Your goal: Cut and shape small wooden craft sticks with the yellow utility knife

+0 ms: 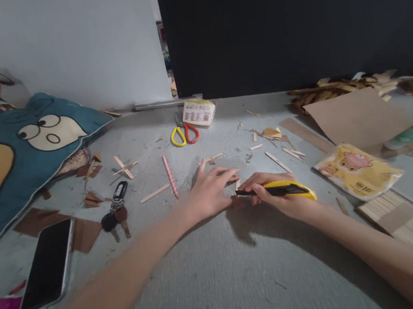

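My right hand (276, 197) is wrapped round a yellow and black utility knife (280, 189), its tip pointing left at a small brown piece (236, 202) on the grey surface. My left hand (212, 187) lies over that piece, fingers stretched forward and pressing down beside the blade tip. A thin wooden stick (238, 183) shows between the two hands. What lies under the left palm is hidden.
Scissors with yellow and red handles (184, 133) and a white packet (198, 112) lie at the back. A pink pencil (170, 176), keys (116, 213), a phone (47, 266) and a blue cushion (15, 158) sit left. A yellow packet (356, 170), glued sticks (403, 220) and cardboard (357, 117) sit right.
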`<state>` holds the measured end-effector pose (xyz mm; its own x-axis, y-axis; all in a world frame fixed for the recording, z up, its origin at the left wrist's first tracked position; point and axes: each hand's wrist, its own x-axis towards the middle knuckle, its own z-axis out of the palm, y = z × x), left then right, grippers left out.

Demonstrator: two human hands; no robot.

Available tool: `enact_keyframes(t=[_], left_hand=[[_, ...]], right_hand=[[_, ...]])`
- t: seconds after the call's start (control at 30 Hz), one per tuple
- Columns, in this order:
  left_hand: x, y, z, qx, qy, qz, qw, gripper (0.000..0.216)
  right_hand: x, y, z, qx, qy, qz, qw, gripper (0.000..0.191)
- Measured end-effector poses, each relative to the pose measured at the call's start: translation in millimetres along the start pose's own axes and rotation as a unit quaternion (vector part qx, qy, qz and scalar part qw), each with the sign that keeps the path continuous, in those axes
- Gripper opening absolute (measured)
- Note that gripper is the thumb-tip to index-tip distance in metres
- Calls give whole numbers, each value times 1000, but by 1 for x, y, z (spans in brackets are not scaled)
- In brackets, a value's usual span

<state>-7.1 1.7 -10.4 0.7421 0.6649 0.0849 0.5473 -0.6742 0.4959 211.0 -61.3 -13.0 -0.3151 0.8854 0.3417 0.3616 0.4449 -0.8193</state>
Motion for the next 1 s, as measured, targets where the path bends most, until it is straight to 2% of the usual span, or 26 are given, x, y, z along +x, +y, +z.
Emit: enact_keyframes(t=[0.17,0.33,0.4,0.5,0.57,0.67,0.77,0.87,1.0], left_hand=[[-11,12,16,74,103,-33,991,61],[-15,20,21,62,119,-66,989,54],[-14,18,20,59,111,-73,989,54],[-13,16,20,61,99,-73,991,53],[-14,15,20,53,101,-71,991,51],[-17,16,21,36,117,-61,991,45],[-20,18,20,35,120,-42,991,32],[-21,19,18,40,107,-25,993,27],[-22,19,15,36,94,-8,995,30]], right_hand=[[0,1,2,-27,9,-5,1000,27],[-9,-1,7,-53,33,-26,998,22],[-17,-3,9,-44,79,-41,995,21],[-25,-3,9,-22,228,-74,971,23],[-27,-3,9,-17,277,-64,959,21],[-23,-5,10,-6,248,-4,969,17],[-20,-10,13,-23,199,36,979,21],[-19,-14,15,-63,164,35,984,21],[-21,-11,18,-58,145,15,988,14]])
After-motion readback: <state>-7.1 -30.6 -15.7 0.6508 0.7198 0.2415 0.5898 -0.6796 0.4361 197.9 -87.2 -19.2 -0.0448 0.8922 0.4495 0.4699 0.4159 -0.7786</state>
